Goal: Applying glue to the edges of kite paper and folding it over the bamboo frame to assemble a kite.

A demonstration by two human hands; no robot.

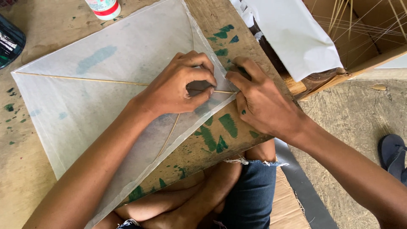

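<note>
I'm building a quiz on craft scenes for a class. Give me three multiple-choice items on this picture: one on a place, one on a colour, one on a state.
1. Where do both hands meet on the kite?
A. at its far corner by the bottle
B. at its edge where the thin stick ends
C. off the kite, on the cardboard box

2. What colour are the paint marks on the wooden board?
A. red
B. yellow
C. green

3. How does the kite lie?
A. flat on the board
B. rolled into a tube
C. held up in the air

Answers:
1 B: the left hand and right hand pinch the kite where the stick reaches its edge.
2 C: the smears on the wooden board are green.
3 A: the translucent sheet lies spread flat, the marks showing through it.
</note>
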